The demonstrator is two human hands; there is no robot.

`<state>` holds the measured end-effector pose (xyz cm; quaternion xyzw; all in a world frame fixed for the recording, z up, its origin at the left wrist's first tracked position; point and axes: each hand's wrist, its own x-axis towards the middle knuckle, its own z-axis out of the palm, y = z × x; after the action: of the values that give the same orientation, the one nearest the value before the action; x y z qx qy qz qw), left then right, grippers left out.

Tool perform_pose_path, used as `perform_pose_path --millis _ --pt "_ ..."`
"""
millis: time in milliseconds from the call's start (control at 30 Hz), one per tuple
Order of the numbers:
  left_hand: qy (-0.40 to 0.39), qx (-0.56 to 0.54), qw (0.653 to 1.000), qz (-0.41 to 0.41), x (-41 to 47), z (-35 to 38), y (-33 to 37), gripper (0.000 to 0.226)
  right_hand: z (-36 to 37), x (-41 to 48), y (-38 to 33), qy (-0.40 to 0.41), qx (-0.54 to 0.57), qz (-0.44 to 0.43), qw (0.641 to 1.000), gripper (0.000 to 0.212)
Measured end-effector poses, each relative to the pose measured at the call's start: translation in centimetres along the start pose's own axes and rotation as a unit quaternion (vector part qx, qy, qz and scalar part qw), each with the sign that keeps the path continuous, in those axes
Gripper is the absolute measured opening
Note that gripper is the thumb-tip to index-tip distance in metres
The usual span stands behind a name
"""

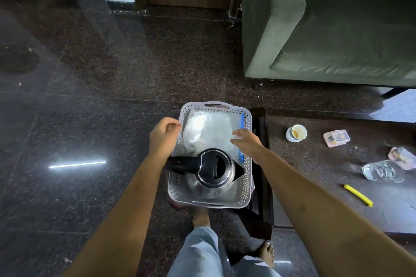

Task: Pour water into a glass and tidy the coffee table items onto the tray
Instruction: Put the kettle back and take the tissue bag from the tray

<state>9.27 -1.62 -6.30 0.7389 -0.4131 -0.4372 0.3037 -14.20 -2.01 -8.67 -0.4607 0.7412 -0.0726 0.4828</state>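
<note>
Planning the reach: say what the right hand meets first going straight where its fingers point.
The right hand probably meets the clear blue-zipped plastic bag in the white perforated tray; height unclear.

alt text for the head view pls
From above: a grey tray holds a steel kettle and a clear zip bag, the left hand curled at its left rim, the right hand open over the bag. A glass and a paper cup sit on the dark table to the right.

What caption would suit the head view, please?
Left hand at the tray rim, right hand over the zip bag, kettle in the tray.
</note>
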Motion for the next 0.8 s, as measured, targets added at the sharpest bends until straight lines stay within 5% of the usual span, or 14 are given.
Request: perform_pose_path --millis 300,533,800 --pt "-0.293 0.217 0.929 -0.068 4.0 5.9 -0.8 0.026 3.5 3.7 2.7 -0.041 -0.054 0.079 0.995 0.053" --pt "-0.298 0.235 0.922 -0.074 4.8 6.5 -2.2 0.026 4.6 4.9 3.3 -0.102 -0.041 0.14 0.984 0.043" --pt "-0.294 0.223 0.927 -0.067 4.4 6.0 -1.5 0.027 3.7 5.2 3.0 -0.034 -0.014 0.107 0.994 0.035"
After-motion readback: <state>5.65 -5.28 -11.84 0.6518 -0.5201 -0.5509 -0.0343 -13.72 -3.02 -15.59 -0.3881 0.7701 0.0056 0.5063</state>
